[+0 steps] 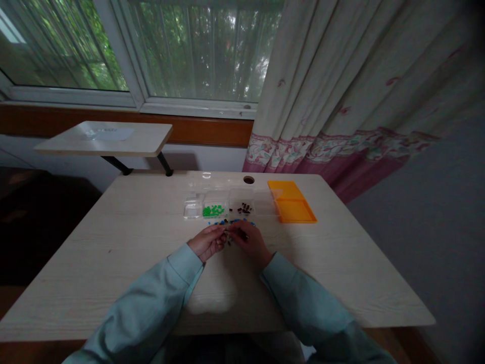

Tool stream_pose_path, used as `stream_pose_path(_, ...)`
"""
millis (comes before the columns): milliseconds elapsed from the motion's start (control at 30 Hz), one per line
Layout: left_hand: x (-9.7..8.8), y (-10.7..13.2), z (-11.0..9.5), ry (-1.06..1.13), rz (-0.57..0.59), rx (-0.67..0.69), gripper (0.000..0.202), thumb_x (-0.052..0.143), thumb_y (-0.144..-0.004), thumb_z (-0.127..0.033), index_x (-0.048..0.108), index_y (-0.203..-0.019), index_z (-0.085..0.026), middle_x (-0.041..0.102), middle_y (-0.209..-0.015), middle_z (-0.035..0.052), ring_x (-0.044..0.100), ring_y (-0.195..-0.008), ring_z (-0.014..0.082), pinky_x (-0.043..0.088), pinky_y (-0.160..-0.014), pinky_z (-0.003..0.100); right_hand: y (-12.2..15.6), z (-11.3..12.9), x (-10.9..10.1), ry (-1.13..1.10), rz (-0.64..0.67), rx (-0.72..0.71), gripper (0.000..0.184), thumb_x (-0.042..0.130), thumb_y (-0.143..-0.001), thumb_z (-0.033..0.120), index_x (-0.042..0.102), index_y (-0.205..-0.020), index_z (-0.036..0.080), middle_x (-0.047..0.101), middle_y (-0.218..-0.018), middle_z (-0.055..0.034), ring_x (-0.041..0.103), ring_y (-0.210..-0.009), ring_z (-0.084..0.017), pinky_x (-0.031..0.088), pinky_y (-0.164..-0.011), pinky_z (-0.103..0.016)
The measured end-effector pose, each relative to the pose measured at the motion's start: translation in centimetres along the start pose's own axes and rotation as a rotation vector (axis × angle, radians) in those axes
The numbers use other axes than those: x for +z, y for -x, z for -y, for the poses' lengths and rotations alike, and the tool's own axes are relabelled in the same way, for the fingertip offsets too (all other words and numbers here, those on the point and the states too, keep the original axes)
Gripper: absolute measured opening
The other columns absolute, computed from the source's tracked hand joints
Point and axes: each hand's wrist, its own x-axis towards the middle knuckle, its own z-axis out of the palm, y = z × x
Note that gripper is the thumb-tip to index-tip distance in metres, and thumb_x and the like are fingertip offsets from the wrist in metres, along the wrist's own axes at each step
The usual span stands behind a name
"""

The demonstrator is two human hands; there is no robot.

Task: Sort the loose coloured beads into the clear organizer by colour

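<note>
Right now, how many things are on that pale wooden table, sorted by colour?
Clear plastic compartment box: 1
Orange flat plastic lid: 1
Heaps of small beads: 3, namely green beads, dark brown beads and loose blue beads, each too small to count singly
Total: 5 on the wooden table

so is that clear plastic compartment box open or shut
Open. The clear plastic compartment box has no cover over its cells; green beads and dark beads lie exposed, and the flat orange plastic lid rests beside it on the table.
</note>
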Motion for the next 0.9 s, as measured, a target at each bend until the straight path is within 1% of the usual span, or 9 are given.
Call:
stream_pose_path(100, 0.0, 0.0, 0.1, -0.019, -0.023, 0.011, 0.035, 0.083, -0.062, -0.029, 0.061, -0.083, -0.011, 0.058, -0.063, -0.0008, 0.052, -0.052, 0.0039, 0.036, -0.046, 0.013, 0.1, 0.0, 0.0, -0.017, 0.013, 0.04, 0.014, 0.057, -0.085, 0.032, 0.065, -0.092, 0.023, 0.062, -0.072, -0.0008, 0.054, -0.057, -0.013, 0.042, -0.05, -0.025)
stream_pose_path(233, 0.3, 0.2, 0.0, -0.002, -0.042, 0.004, 0.042, 0.087, -0.055, -0.03, 0.06, -0.081, -0.011, 0.058, -0.064, -0.0008, 0.051, -0.054, 0.0045, 0.035, -0.049, 0.015, 0.2, -0.1, 0.2, -0.056, 0.034, 0.095, 0.011, 0.058, -0.084, 0.028, 0.065, -0.091, 0.023, 0.062, -0.073, -0.0008, 0.054, -0.059, -0.013, 0.041, -0.052, -0.024)
stream_pose_path(333, 0.6, 0.4, -0.1, 0.008, -0.056, 0.001, 0.044, 0.088, -0.053, -0.029, 0.058, -0.08, -0.013, 0.056, -0.062, -0.0018, 0.05, -0.054, 0.0048, 0.033, -0.049, 0.015, 0.3, -0.2, 0.2, -0.068, 0.016, 0.106, 0.011, 0.058, -0.082, 0.025, 0.066, -0.09, 0.022, 0.061, -0.073, -0.0005, 0.052, -0.059, -0.012, 0.04, -0.053, -0.024)
stream_pose_path(467, 0.8, 0.6, -0.3, -0.027, -0.027, 0.026, 0.041, 0.085, -0.058, -0.032, 0.057, -0.081, -0.013, 0.048, -0.053, -0.0062, 0.036, -0.043, 0.0006, 0.023, -0.043, 0.013, 0.5, -0.8, -0.1, -0.034, -0.007, 0.124, 0.009, 0.059, -0.083, 0.025, 0.065, -0.088, 0.021, 0.06, -0.072, 0.0, 0.05, -0.057, -0.012, 0.04, -0.053, -0.024)
stream_pose_path(600, 0.6, 0.8, -0.6, -0.063, 0.001, 0.035, 0.04, 0.082, -0.062, -0.038, 0.059, -0.08, -0.012, 0.037, -0.045, -0.0096, 0.025, -0.038, -0.0008, 0.013, -0.04, 0.013, 0.1, -1.8, -1.1, 0.113, -0.079, 0.132, 0.01, 0.057, -0.086, 0.024, 0.066, -0.089, 0.02, 0.061, -0.076, -0.0017, 0.052, -0.062, -0.013, 0.042, -0.059, -0.026)
stream_pose_path(667, 0.6, 0.9, -0.6, -0.063, -0.002, 0.035, 0.04, 0.081, -0.062, -0.04, 0.06, -0.08, -0.011, 0.039, -0.046, -0.0088, 0.026, -0.038, -0.0011, 0.014, -0.04, 0.014, -0.5, -2.6, -1.8, 0.244, -0.14, 0.102, 0.011, 0.057, -0.086, 0.024, 0.066, -0.089, 0.02, 0.063, -0.081, -0.003, 0.054, -0.072, -0.015, 0.044, -0.068, -0.028)
stream_pose_path(767, 0.5, 0.9, -0.5, -0.069, -0.02, 0.044, 0.039, 0.082, -0.061, -0.04, 0.063, -0.078, -0.01, 0.046, -0.051, -0.0055, 0.031, -0.041, -0.0012, 0.02, -0.042, 0.014, -1.6, -3.8, -2.6, 0.468, -0.261, 0.071, 0.01, 0.06, -0.085, 0.025, 0.068, -0.088, 0.021, 0.064, -0.086, -0.0047, 0.053, -0.088, -0.02, 0.041, -0.083, -0.035)
stream_pose_path(833, 0.5, 1.0, -0.4, -0.069, -0.041, 0.054, 0.038, 0.083, -0.059, -0.038, 0.066, -0.078, -0.01, 0.049, -0.053, -0.0041, 0.037, -0.045, -0.0001, 0.026, -0.044, 0.014, -2.2, -4.5, -2.8, 0.574, -0.302, 0.093, 0.01, 0.062, -0.084, 0.026, 0.07, -0.088, 0.022, 0.064, -0.089, -0.0052, 0.051, -0.092, -0.022, 0.039, -0.085, -0.038)
stream_pose_path(900, 0.5, 1.0, -0.4, -0.068, -0.066, 0.05, 0.038, 0.084, -0.058, -0.035, 0.069, -0.082, -0.01, 0.052, -0.057, -0.0026, 0.044, -0.051, 0.0018, 0.033, -0.049, 0.015, -2.5, -5.0, -2.8, 0.633, -0.299, 0.119, 0.011, 0.062, -0.084, 0.027, 0.071, -0.089, 0.022, 0.064, -0.092, -0.0054, 0.05, -0.094, -0.022, 0.038, -0.086, -0.039)
